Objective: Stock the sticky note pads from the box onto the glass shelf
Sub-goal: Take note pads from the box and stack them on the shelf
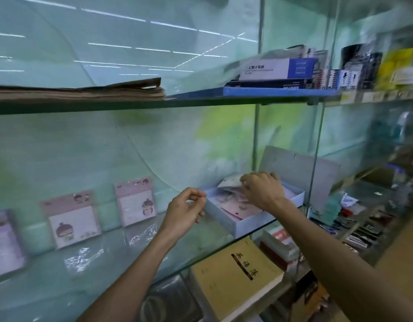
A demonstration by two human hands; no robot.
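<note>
A shallow white box [247, 225] sits at the right end of the glass shelf [96, 259], with pink sticky note pads [231, 201] lying inside. My right hand [262, 190] reaches into the box and pinches one pad [229, 183], tilting it up. My left hand [183, 211] hovers just left of the box, fingers loosely curled, holding nothing. Three pads lean upright against the back wall: one at the left edge [4, 242], one with a cartoon figure [72, 219], one further right [136, 201].
The box's grey lid [300, 168] stands up behind it. On the upper shelf lie a stack of brown paper [84, 91] and boxed goods [277, 70]. Below are yellow notebooks [238, 273]. Pens and stationery [354, 219] fill the right-hand shelves.
</note>
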